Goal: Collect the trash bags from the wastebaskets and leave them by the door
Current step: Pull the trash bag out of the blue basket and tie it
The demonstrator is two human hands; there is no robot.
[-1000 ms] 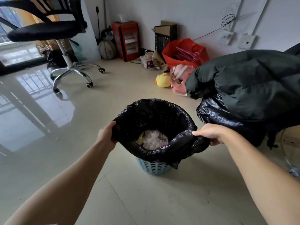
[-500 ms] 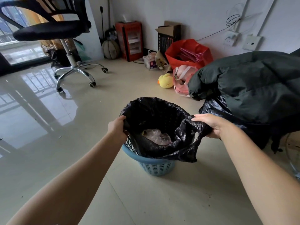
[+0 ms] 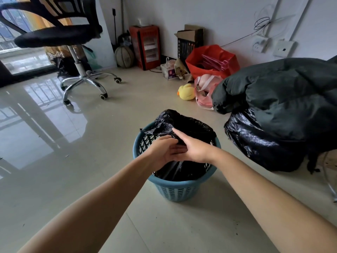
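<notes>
I have both hands over the blue wastebasket (image 3: pixel 175 190), gathering the mouth of the black trash bag (image 3: pixel 184 123) that lines it. My left hand (image 3: pixel 164 152) sits just under and against my right hand (image 3: pixel 191 150), the two overlapping at the fingers. The right hand is curled round a bunch of the black film at the near rim. The left hand's fingers lie fairly straight beneath it, and I cannot tell whether they pinch any plastic or only support it.

The bag sits inside the basket, directly below and beyond my hands, its far edge standing crumpled above the far rim and its body hanging down within the lattice wall. Its long axis runs upright, mouth toward my hands, closed bottom toward the floor (image 3: pixel 54 179).

What worries me — the grip takes only part of the mouth. The far flap is loose, so if I lift from here the opening could gape and spill what is inside. The thin film could also snag on the basket's slots and tear, or the light basket could rise with the bag, since nothing holds it down.

To the right of my right hand lies another filled black bag (image 3: pixel 255 147) under a dark quilted coat (image 3: pixel 282 92), near but apart from the basket.
</notes>
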